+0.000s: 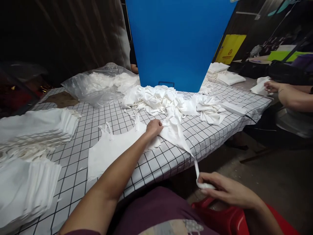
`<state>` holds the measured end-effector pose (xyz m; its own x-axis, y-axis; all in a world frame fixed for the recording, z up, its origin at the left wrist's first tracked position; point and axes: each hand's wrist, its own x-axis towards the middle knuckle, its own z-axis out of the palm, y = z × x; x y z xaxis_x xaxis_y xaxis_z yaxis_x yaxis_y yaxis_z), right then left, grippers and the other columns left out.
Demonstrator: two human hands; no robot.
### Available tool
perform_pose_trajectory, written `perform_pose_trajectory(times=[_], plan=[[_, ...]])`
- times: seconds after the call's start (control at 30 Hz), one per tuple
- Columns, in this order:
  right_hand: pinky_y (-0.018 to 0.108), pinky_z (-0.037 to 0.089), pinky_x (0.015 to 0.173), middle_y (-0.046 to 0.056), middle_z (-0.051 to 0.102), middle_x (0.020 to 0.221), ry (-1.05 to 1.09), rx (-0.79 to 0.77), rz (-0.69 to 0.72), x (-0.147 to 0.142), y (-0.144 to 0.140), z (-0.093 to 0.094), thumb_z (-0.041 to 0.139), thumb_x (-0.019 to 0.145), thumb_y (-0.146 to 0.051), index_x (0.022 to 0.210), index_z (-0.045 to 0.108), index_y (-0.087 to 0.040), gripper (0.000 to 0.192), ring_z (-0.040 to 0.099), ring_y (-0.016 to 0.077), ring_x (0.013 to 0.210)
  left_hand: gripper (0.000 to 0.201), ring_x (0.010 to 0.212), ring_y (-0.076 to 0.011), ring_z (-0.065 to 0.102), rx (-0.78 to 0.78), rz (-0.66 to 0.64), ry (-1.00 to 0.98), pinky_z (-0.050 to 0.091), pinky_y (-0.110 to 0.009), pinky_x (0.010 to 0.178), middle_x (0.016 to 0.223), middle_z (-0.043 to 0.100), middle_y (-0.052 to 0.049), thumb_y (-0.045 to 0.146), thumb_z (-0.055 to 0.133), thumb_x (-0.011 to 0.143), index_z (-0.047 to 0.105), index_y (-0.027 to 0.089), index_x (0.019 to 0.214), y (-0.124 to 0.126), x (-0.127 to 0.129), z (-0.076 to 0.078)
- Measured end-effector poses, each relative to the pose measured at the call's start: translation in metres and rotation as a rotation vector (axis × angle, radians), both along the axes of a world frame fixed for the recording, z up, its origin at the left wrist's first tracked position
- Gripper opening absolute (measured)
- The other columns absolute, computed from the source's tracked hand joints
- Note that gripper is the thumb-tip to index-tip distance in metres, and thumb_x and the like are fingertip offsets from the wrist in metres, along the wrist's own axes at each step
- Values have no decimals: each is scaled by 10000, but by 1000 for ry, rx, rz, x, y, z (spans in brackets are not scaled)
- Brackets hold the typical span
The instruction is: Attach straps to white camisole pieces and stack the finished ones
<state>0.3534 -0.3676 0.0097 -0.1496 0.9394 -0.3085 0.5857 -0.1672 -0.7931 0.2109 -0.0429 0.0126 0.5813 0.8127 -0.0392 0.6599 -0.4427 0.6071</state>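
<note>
My left hand [154,126] presses down on a white fabric piece [114,148] lying flat on the checked tablecloth [171,153], its fingers at the edge of a loose heap of white fabric pieces [166,99]. A long white strip [186,143] runs from that heap off the table's near edge. My right hand [226,189] holds the strip's end below the table edge, beside a red stool [220,218].
Stacks of folded white pieces [31,130] fill the left of the table. A clear plastic bag of white fabric [102,83] lies at the back left. A blue board [176,42] stands behind the heap. Another person's hand [272,86] holds white cloth at the right.
</note>
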Motion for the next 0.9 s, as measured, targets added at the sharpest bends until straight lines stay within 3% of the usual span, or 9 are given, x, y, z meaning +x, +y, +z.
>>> perform_pose_trajectory(times=[0.13, 0.23, 0.33, 0.43, 0.53, 0.6, 0.73, 0.83, 0.9], plan=[[395, 511, 804, 81, 612, 961, -319, 292, -297, 1, 25, -2, 526, 949, -421, 982, 625, -240, 209, 590, 242, 896, 113, 898, -208, 620, -8, -71, -116, 482, -325, 779, 949, 685, -74, 279, 616, 849, 611, 174, 808, -6, -12, 12], [434, 501, 907, 109, 597, 1102, -363, 579, -486, -10, 62, 4, 542, 947, -443, 1127, 591, -251, 267, 567, 279, 1068, 182, 881, -182, 591, -62, -268, -317, 476, -310, 777, 932, 652, -54, 349, 600, 883, 583, 174, 840, -19, -13, 25], [441, 507, 921, 124, 609, 1157, -349, 751, -539, -23, 103, 20, 587, 925, -453, 1215, 565, -239, 361, 574, 291, 1092, 241, 781, -149, 561, -164, -527, -510, 467, -288, 728, 829, 603, -27, 391, 599, 898, 557, 168, 818, -42, -8, 37], [408, 530, 832, 96, 669, 994, -279, 780, -510, -27, 124, 38, 557, 949, -416, 1083, 632, -223, 247, 633, 255, 911, 272, 757, -130, 555, -227, -597, -642, 462, -275, 730, 813, 588, -16, 426, 608, 902, 556, 165, 846, -61, -7, 40], [346, 522, 696, 57, 681, 865, -165, 758, -495, -23, 115, 58, 574, 952, -404, 942, 679, -231, 202, 633, 211, 778, 322, 801, -137, 564, -240, -572, -682, 468, -271, 752, 889, 598, -25, 453, 687, 843, 555, 171, 926, -68, -11, 32], [317, 493, 621, 39, 664, 812, -82, 786, -504, -19, 99, 77, 621, 930, -403, 884, 691, -243, 180, 616, 191, 726, 339, 837, -155, 573, -198, -636, -597, 467, -277, 760, 924, 616, -33, 438, 724, 812, 582, 177, 975, -67, -12, 24], [276, 358, 487, 13, 553, 695, 31, 1064, -780, -7, 69, 128, 642, 922, -387, 869, 698, -249, 158, 525, 133, 594, 154, 811, -177, 571, -15, -772, -362, 452, -293, 745, 846, 620, -35, 322, 649, 859, 694, 187, 919, -62, -15, 16], [293, 319, 510, 34, 569, 752, -88, 1268, -974, 11, 66, 161, 576, 965, -358, 925, 717, -225, 198, 578, 147, 697, 183, 801, -183, 555, 12, -766, -289, 451, -312, 767, 804, 588, -39, 322, 600, 888, 730, 194, 895, -58, -27, 22], [329, 370, 579, 72, 635, 956, -201, 1164, -921, 27, 73, 173, 452, 1019, -359, 1030, 689, -206, 282, 622, 212, 905, 231, 835, -186, 559, -65, -741, -303, 460, -324, 800, 851, 586, -47, 373, 585, 902, 721, 189, 876, -54, -41, 29]])
